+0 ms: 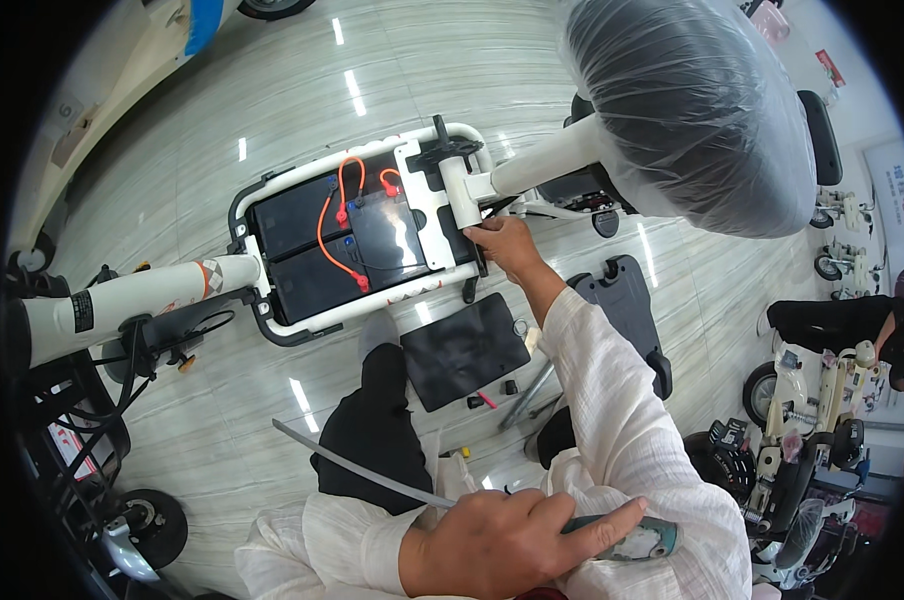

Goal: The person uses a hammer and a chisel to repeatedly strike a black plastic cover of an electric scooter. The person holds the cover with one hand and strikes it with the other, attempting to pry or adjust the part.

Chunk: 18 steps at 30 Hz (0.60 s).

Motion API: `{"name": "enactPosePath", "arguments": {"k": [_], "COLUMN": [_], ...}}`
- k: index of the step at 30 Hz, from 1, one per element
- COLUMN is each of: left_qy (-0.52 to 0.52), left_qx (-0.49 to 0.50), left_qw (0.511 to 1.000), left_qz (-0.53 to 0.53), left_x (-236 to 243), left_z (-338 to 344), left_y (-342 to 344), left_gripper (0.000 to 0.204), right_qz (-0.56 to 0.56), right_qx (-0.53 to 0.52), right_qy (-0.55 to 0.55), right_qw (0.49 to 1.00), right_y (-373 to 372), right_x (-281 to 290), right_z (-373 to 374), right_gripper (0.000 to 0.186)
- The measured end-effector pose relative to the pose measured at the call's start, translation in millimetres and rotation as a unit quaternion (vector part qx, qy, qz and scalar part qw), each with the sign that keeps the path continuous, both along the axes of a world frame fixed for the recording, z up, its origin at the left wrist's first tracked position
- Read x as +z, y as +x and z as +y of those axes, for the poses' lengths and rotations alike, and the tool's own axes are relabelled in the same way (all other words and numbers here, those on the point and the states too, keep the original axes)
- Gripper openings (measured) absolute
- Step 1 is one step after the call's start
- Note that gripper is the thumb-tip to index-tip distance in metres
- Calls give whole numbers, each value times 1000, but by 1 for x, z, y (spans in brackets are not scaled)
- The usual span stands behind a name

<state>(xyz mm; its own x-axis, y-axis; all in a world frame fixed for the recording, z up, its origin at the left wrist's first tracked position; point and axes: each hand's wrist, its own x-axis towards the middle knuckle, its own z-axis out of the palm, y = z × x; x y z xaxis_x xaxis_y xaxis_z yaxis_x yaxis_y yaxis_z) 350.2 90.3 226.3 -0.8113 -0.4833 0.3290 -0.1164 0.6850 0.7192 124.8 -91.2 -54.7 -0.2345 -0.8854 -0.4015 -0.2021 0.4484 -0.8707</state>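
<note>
My left hand point(492, 545) is closed round the teal handle point(642, 540) of a long tool with a narrow grey metal blade point(362, 467), held low in front of me; the blade points up-left. Reaching forward, my right hand point(512, 245) has its fingertips pinched at the lower end of a white cross tube point(461, 195) under the seat post. What they grip there is hidden. A white scooter frame point(367, 300) surrounds black batteries point(317, 278) joined by orange cables point(327, 235). A white bracket plate point(427, 215) crosses the frame beside the tube.
A seat point(692, 110) wrapped in clear plastic rises at upper right. A black mat point(467, 350), small black caps point(475, 402) and a dark plastic cover point(622, 310) lie on the floor. Other scooters stand left and right; another person point(842, 325) is at far right.
</note>
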Motion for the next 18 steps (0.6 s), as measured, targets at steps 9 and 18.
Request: {"name": "enactPosePath", "arguments": {"k": [9,18], "left_qy": [9,55], "left_qx": [-16,-18], "left_qw": [1000,998], "left_qz": [-10,3], "left_x": [1,2], "left_z": [-3,-4], "left_y": [2,-2], "left_gripper": [42,43], "right_qz": [50,155], "right_qx": [-23,-75], "right_qy": [-42,-82], "right_qw": [998,982], "right_y": [12,30], "right_x": [-2,6], "right_z": [6,11], "right_gripper": [40,39]}}
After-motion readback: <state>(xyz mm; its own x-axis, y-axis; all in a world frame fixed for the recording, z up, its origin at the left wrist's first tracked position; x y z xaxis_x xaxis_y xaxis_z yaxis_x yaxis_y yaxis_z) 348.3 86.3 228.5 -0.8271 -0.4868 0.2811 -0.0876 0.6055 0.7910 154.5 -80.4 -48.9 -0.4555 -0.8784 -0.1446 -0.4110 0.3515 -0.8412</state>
